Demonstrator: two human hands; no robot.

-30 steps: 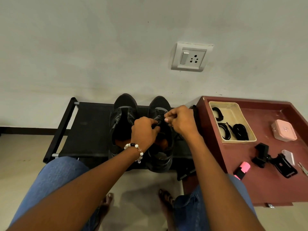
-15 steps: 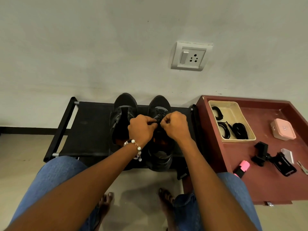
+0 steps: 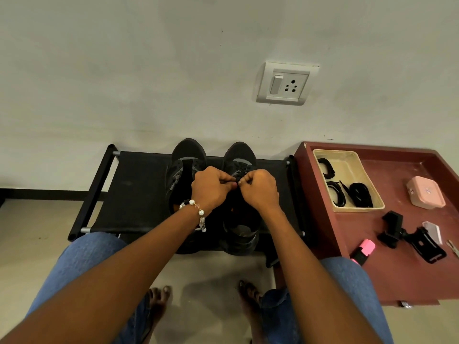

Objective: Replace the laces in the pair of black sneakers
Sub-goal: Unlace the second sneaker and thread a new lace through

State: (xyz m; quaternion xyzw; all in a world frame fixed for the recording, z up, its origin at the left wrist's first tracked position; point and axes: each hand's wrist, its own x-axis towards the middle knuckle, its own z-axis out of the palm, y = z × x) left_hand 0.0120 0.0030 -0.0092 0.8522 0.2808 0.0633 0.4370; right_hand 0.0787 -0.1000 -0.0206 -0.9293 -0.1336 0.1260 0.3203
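Note:
Two black sneakers stand side by side on a black shoe rack (image 3: 134,192), toes toward the wall. The left sneaker (image 3: 185,160) shows no lace across its open tongue. Over the right sneaker (image 3: 239,155) both my hands work close together. My left hand (image 3: 211,188), with a bead bracelet at the wrist, pinches the black lace (image 3: 237,173) near the middle eyelets. My right hand (image 3: 260,188) pinches the same lace from the other side, fingers curled. Most of the lace under my hands is hidden.
A dark red table (image 3: 397,276) stands to the right, holding a beige tray (image 3: 347,160) with coiled black laces (image 3: 360,194), a pink box (image 3: 426,192), a black clamp (image 3: 407,234) and a pink highlighter (image 3: 365,249). The wall with a socket (image 3: 284,83) is straight ahead.
My right hand has come in from the right and now sits close against my left hand over the right sneaker's lacing. The left hand has stayed nearly in place.

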